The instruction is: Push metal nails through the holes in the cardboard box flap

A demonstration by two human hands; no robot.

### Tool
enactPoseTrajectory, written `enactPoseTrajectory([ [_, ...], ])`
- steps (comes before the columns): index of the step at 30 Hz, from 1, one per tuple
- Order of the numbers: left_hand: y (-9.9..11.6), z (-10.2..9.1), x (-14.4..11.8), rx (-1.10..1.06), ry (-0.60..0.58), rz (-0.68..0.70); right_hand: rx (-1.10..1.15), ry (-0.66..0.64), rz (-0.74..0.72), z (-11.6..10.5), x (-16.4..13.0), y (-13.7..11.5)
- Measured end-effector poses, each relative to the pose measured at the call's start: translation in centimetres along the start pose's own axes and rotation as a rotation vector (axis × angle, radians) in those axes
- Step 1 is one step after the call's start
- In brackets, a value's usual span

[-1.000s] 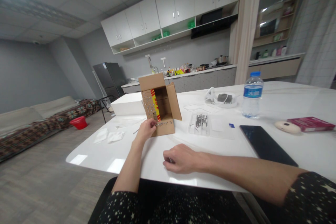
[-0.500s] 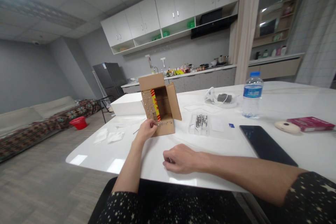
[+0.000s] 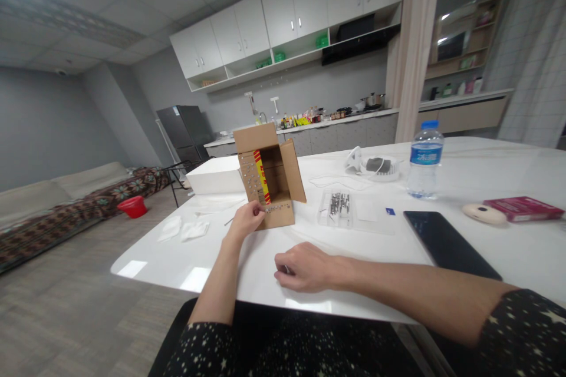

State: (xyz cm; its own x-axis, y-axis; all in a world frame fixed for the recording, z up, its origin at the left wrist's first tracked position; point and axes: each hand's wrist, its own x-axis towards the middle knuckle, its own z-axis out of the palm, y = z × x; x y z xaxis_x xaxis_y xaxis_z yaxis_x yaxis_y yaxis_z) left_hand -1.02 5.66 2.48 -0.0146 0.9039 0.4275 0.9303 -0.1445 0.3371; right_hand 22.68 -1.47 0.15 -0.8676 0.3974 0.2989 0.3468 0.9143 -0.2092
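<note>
Left hand [image 3: 244,221], fingertips pinched narrow on something small and silvery, pressed against the near flap of the open cardboard box [image 3: 270,174] at its lower left corner; looks like a screw in the row of screws [image 3: 277,210] studding that flap, though too small to be sure. Worth keeping the pinch close to the head and the push square to the cardboard, since a tilted screw tears a ragged hole. Flap unsupported from behind (thin card, likely to flex), so light pressure and a slight twist probably serve better than a straight shove.

Right hand [image 3: 305,266] at about five o'clock from the box, resting on the white table [image 3: 230,259] near its front edge, fingers curled loosely; cannot tell whether anything sits inside the curl. Idle there, yet well placed to steady the box, which stands upright on its own and could slide away toward twelve o'clock under a push.

More screws in the clear tray [image 3: 336,207] at three o'clock from the box, just beside it. Farther out at three o'clock, a dark phone [image 3: 446,242] lying flat; at two o'clock, a water bottle [image 3: 425,160], upright. At nine o'clock, crumpled tissues [image 3: 183,228] near the table's left edge
</note>
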Motion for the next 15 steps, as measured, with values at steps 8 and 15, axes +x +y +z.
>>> enactPoseTrajectory([
  [8, 0.8, -0.7, -0.2, -0.128, 0.197, 0.027, -0.001, -0.006, 0.005, -0.2, 0.1, -0.2],
  [15, 1.7, -1.2, -0.3, -0.262, 0.355, 0.037, -0.004, 0.013, -0.003, -0.2, 0.0, -0.2],
])
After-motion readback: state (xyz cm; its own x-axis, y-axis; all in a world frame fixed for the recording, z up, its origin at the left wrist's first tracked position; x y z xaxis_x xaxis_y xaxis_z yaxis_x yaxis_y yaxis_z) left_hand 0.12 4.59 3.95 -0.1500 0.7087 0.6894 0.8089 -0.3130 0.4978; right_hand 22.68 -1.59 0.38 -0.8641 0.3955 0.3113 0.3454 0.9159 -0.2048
